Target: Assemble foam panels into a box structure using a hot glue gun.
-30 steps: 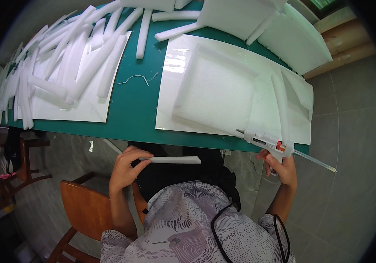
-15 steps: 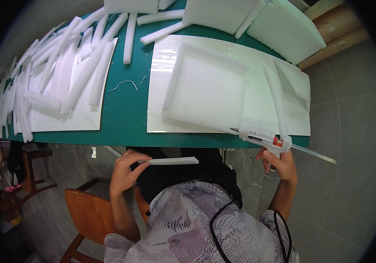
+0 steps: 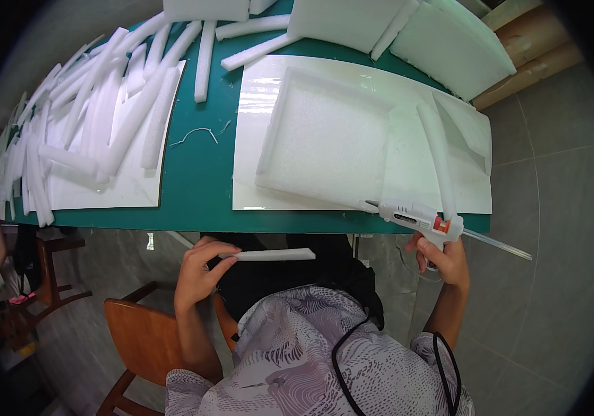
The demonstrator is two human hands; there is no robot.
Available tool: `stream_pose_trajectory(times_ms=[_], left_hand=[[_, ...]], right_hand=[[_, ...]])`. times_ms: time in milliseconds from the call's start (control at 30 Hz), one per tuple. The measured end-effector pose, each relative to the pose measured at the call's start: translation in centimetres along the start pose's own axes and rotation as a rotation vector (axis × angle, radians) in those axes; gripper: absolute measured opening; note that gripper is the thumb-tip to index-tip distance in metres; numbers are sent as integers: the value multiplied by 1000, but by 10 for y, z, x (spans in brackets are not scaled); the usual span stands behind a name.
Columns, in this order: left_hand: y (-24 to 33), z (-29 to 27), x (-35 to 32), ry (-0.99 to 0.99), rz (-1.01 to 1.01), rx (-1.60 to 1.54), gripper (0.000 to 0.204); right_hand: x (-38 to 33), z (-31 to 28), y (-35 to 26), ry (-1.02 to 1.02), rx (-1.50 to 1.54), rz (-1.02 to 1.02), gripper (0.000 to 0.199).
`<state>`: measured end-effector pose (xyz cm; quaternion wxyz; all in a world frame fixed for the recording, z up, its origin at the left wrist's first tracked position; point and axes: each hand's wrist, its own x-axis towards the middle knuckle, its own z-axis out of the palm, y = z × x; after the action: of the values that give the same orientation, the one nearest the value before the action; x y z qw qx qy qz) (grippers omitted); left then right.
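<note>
The left hand (image 3: pixel 200 274) is raised below the bench (image 3: pixel 200 201) edge, its grip pinching one end of a white foam strip (image 3: pixel 273 255) held level; the right hand (image 3: pixel 442 260), wrist bent upward, has its grip wrapped around a white glue gun (image 3: pixel 415 216), nozzle pointing left at the foam tray (image 3: pixel 325 139).

No packages, labels, signs or screens in view here, only plain unmarked foam and bare sheets.
</note>
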<state>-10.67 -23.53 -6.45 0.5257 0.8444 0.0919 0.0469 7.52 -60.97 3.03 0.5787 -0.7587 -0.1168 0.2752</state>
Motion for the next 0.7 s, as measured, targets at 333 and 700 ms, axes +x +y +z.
stream_pose_trajectory(times_ms=[333,700], left_hand=[[31,-5,8,31,186,37,18],[93,28,56,126,602,216,27]], right_hand=[[-6,-9,6,-22,57,-127,34],[14,38,-11,-63,-9,-186,42]])
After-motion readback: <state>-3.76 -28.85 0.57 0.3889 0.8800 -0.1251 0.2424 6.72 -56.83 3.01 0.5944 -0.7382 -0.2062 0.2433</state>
